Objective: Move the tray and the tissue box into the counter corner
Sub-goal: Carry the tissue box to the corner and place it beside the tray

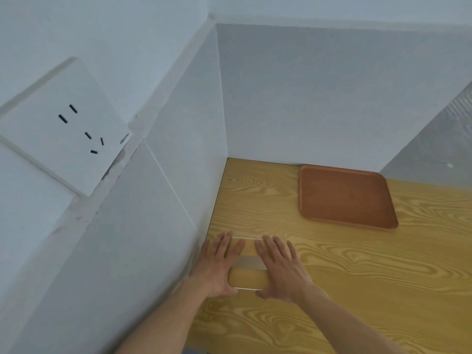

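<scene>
A wood-patterned tissue box [249, 275] with a grey slot on top stands on the wooden counter [332, 277], close to the left wall. My left hand [219, 264] grips its left side and my right hand [281, 267] grips its right side, fingers laid flat over the top. A brown rectangular tray [344, 196] lies flat and empty farther back, against the back wall and to the right of the corner. The corner [228, 159] itself is bare wood.
White walls close the counter on the left and at the back. A white wall socket [63, 129] sits high on the left wall. A grey textured surface [434, 149] rises at the far right.
</scene>
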Motion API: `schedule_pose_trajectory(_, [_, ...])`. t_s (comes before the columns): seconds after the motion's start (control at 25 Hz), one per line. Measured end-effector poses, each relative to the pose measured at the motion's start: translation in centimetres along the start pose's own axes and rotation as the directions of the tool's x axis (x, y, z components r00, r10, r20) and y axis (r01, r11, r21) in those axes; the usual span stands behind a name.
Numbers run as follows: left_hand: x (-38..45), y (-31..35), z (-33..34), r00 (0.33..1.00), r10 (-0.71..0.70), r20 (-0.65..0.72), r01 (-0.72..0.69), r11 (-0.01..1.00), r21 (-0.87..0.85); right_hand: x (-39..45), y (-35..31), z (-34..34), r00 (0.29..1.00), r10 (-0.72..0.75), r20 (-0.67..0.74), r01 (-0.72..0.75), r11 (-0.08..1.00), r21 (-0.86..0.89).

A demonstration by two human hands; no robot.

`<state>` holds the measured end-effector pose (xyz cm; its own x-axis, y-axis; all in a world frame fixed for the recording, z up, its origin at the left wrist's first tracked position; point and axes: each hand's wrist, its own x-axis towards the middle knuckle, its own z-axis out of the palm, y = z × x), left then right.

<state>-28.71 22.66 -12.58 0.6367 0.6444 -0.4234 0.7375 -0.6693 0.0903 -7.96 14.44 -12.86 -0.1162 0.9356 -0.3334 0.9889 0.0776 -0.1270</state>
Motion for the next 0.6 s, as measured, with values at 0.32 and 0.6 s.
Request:
schedule_pose_trajectory(0.32, [-4.2,4.1,4.2,0.973,-0.086,-0.213,0.081,0.996,-0.030,-4.2,-1.6,2.5,0.991,-0.029,-0.128,0.027,0.999,-0.019])
schedule_pose_trajectory(0.6, [-5.0,4.3,5.9,0.970,-0.082,-0.227,0.073,0.996,-0.049,-5.0,-1.9,3.7,0.994,-0.028,-0.110,0.025,0.999,-0.026])
